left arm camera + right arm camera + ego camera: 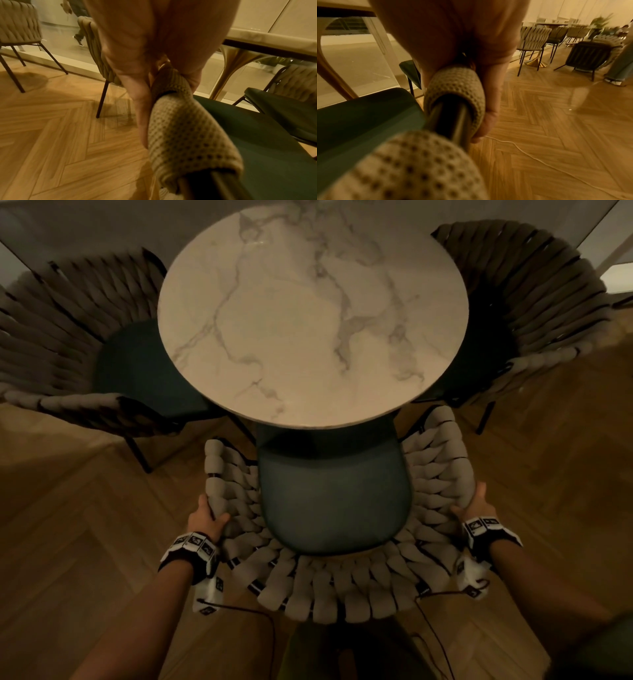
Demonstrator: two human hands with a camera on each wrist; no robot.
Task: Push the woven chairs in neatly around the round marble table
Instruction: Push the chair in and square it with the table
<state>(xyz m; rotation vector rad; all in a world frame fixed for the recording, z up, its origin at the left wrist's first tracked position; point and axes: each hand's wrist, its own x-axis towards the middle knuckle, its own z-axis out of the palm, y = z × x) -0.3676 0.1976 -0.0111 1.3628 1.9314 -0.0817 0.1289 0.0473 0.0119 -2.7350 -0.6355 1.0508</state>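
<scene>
Herringbone wood floor [85, 525], dim warm light — both hands hold the near woven chair [337, 587] at the round marble counter [308, 313].

The left hand [207, 517] and the right hand [474, 505] each curl around a padded arm of the chair, whose green seat [335, 501] sits partly under the counter edge. If one hand pushes harder, the chair may turn and its arm may knock the left chair [68, 344] or the right chair [534, 302] — both stand close. A thin cable [539, 161] lies on the floor near a leg and could catch.
</scene>
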